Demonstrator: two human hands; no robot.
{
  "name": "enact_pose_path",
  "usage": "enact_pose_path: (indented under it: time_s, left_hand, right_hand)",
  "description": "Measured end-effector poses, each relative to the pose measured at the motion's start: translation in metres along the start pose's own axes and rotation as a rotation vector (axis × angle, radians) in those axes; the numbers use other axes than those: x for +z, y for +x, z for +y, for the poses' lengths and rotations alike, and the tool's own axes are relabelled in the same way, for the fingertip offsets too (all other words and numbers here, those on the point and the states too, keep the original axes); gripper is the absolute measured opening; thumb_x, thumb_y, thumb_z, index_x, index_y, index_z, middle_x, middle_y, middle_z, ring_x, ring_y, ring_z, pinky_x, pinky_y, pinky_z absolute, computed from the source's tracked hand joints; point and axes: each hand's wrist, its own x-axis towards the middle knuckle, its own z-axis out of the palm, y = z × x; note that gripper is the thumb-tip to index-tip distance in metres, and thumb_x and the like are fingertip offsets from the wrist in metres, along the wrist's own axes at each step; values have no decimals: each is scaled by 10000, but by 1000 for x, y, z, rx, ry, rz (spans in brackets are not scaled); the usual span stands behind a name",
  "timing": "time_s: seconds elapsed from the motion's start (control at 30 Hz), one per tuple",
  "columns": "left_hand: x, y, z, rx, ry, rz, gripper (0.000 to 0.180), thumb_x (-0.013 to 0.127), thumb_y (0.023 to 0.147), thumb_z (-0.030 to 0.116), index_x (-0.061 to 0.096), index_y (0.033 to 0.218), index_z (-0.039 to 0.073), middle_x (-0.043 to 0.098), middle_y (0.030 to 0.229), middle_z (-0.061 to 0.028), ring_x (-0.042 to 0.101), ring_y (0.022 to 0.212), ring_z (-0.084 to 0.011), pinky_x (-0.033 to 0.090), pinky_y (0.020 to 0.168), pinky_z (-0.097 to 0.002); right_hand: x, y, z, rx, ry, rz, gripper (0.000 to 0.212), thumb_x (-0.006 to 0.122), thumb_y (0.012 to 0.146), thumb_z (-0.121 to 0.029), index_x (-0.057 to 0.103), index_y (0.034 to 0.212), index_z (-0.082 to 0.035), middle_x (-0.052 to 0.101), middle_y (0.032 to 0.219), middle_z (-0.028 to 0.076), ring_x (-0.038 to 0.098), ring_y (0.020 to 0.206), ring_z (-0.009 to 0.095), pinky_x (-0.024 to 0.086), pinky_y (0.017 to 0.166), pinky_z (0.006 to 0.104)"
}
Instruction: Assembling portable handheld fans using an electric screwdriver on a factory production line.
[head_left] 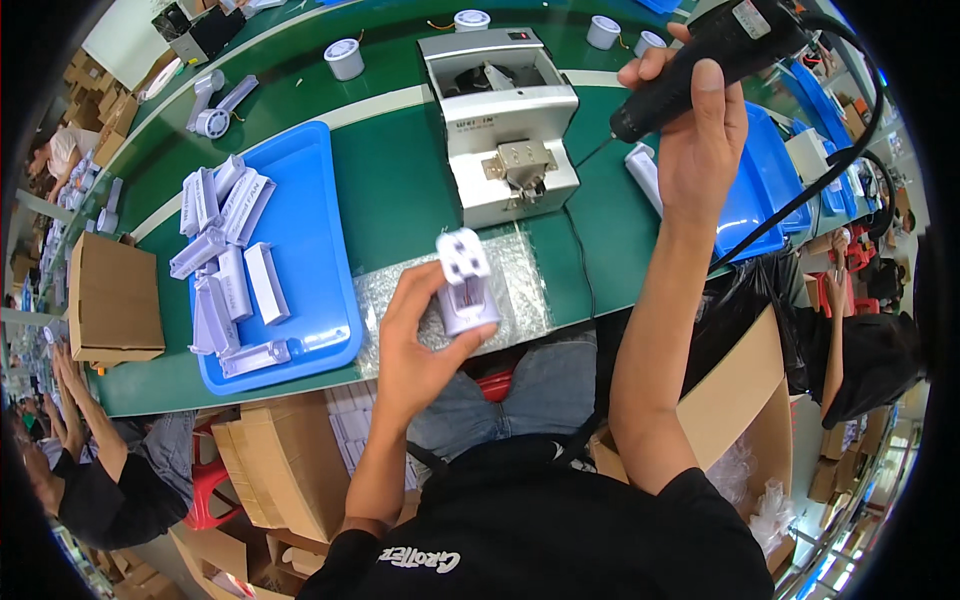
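My left hand point(418, 345) is closed around a white plastic housing point(466, 290), which it holds over a sheet of bubble wrap point(522, 285) at the table's near edge. Up at the right, my right hand point(700, 130) grips a black electric screwdriver point(690, 85). Its thin bit points down and left toward the silver screw feeder point(510, 125), and a black cable runs from its back end. Between the two hands stands the feeder, with a small metal block on its front. I cannot tell whether the bit touches it.
A blue tray point(345, 330) of several white plastic covers point(245, 210) lies to the left. Beyond the feeder stand round white parts point(344, 60). More blue trays point(760, 180) are at the right. Cardboard boxes point(115, 300) sit around the green table, and other people work on both sides.
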Motion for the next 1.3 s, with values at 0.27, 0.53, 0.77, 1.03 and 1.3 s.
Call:
enact_pose_path:
  time_s: [0.27,0.53,0.77,1.03,1.3]
  left_hand:
    - [25,15,-10,54,31,-11,610,915,765,70,650,1309,-6,664,1286,-143,664,1171,-287,513,1023,-373]
    - [29,12,-16,10,-2,20,621,928,757,84,650,1305,-3,677,1268,-141,674,1157,-275,517,1016,-371]
    - [28,13,-16,51,-1,28,630,931,753,98,657,1314,13,686,1257,-141,681,1146,-278,526,1000,-373]
    - [28,12,-13,62,36,39,617,934,749,108,670,1298,11,690,1249,-141,687,1133,-285,529,990,-370]
    - [26,12,-10,66,75,58,620,939,746,103,684,1304,17,697,1237,-132,691,1124,-276,535,982,-365]
  right_hand:
    - [15,-14,-42,91,124,-293,660,453,1135,-453,391,1570,39,559,876,104,558,702,185,503,688,352]
    - [84,20,-51,-254,106,47,402,614,1107,-371,603,1231,12,605,696,63,575,486,127,448,438,247]
    - [103,27,-37,-305,75,-83,314,671,1082,-355,603,1091,-48,572,649,13,533,471,93,406,439,222]
    - [105,22,-44,-279,3,-84,310,664,1086,-350,602,1094,-47,591,655,21,535,469,91,416,443,222]
    - [96,0,-64,-169,56,-17,413,593,1114,-369,614,1242,23,611,671,45,556,456,109,451,418,245]
